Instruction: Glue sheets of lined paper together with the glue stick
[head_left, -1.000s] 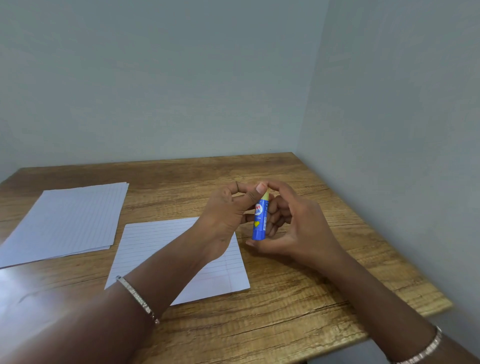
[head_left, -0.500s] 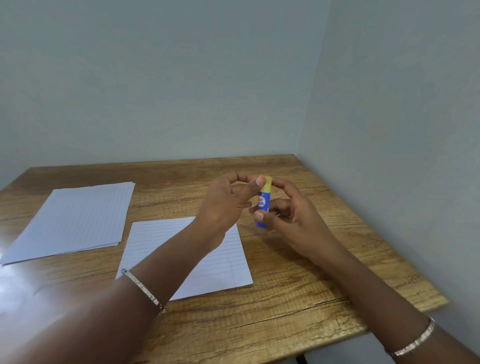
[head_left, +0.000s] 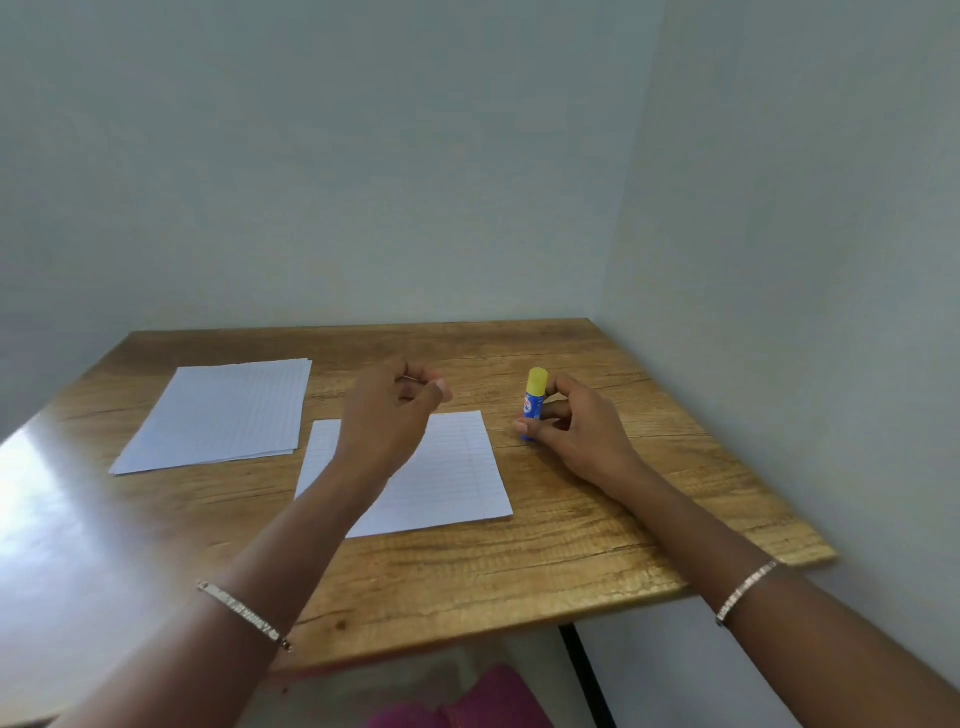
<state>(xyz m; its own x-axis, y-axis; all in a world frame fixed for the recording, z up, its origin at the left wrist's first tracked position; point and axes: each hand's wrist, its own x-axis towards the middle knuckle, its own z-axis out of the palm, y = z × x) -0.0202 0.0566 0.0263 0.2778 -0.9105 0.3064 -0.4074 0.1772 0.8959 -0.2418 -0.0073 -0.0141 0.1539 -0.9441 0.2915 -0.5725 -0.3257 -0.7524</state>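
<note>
A blue glue stick (head_left: 534, 405) with a yellow cap stands upright on the wooden table (head_left: 467, 582), just right of a single lined sheet (head_left: 447, 478). My right hand (head_left: 576, 431) grips its blue body with thumb and fingers. Over the sheet's far edge hovers my left hand (head_left: 389, 410), fingers loosely curled and holding nothing, well apart from the glue stick. A stack of lined sheets (head_left: 223, 413) lies to the left on the table.
Walls close off the table at the back and on the right. The table's front edge and a black leg (head_left: 584, 670) show below. Pink fabric (head_left: 467, 701) is visible under the front edge.
My left hand has let go of the yellow cap and drawn left over the sheet. My right hand has carried the capped glue stick right and down onto the table.
</note>
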